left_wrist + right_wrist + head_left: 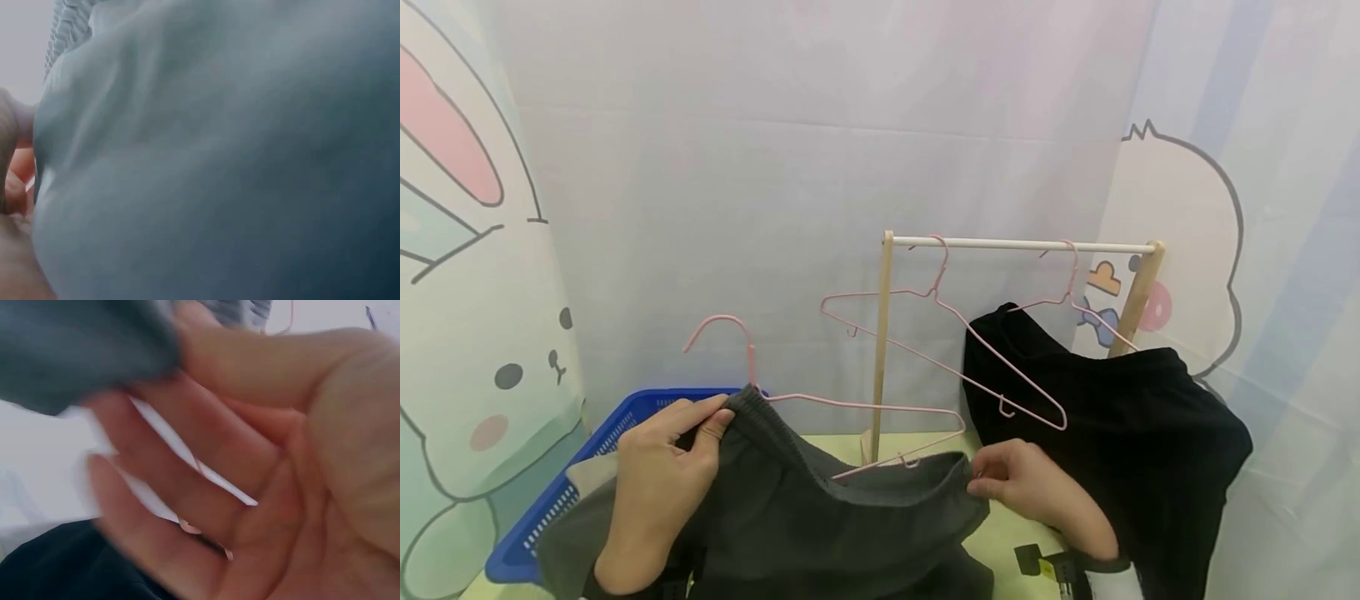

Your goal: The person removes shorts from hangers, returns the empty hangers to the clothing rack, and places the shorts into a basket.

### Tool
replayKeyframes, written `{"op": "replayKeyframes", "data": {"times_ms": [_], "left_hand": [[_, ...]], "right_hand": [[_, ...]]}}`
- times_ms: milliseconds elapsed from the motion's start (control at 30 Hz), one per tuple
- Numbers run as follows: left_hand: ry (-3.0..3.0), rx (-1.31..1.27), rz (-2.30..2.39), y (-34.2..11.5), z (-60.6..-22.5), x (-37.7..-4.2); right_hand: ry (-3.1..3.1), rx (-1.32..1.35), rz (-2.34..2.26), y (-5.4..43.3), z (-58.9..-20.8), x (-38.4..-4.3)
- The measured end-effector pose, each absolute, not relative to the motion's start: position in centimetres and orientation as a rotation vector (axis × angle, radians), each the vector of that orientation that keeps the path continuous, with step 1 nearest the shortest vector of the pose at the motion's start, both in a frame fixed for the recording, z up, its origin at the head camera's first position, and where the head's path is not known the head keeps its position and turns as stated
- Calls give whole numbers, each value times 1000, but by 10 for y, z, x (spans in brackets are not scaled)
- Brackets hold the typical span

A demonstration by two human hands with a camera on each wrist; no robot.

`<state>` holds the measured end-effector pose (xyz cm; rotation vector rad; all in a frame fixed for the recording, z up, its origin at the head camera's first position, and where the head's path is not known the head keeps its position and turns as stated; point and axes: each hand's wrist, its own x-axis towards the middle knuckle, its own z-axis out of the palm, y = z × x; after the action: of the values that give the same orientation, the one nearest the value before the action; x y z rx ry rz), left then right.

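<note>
Dark grey pants (850,533) with an elastic waistband are held up between my two hands. My left hand (666,467) pinches the waistband at its left end, beside the hook of a pink wire hanger (751,358). At the other end, my right hand (1030,487) pinches the waistband between thumb and fingers. The hanger's right arm slopes down into the waist opening, and its left part is hidden by the cloth. Grey fabric (219,156) fills most of the left wrist view. In the right wrist view, the thumb (262,365) presses on the cloth.
Behind stands a small rack with a white rail (1000,244) and wooden posts. From it hang a bare pink hanger (936,287) and another carrying black pants (1097,425). A blue basket (542,521) with cloth in it sits left on the yellow-green table (1011,542).
</note>
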<state>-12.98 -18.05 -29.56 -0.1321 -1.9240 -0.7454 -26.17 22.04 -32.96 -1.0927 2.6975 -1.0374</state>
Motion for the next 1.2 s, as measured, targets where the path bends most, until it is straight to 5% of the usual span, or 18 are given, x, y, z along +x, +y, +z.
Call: {"op": "replayKeyframes", "data": {"times_ms": [533, 867, 1200], "left_hand": [[-1934, -171, -729, -179, -296, -129], [-1959, -209, -748, -173, -293, -127], [-1982, -312, -802, -154, -294, -126]], "right_hand": [[2459, -894, -865, 198, -337, -256], [3202, -983, -1153, 225, -304, -229], [3251, -1774, -1508, 170, -298, -214]]}}
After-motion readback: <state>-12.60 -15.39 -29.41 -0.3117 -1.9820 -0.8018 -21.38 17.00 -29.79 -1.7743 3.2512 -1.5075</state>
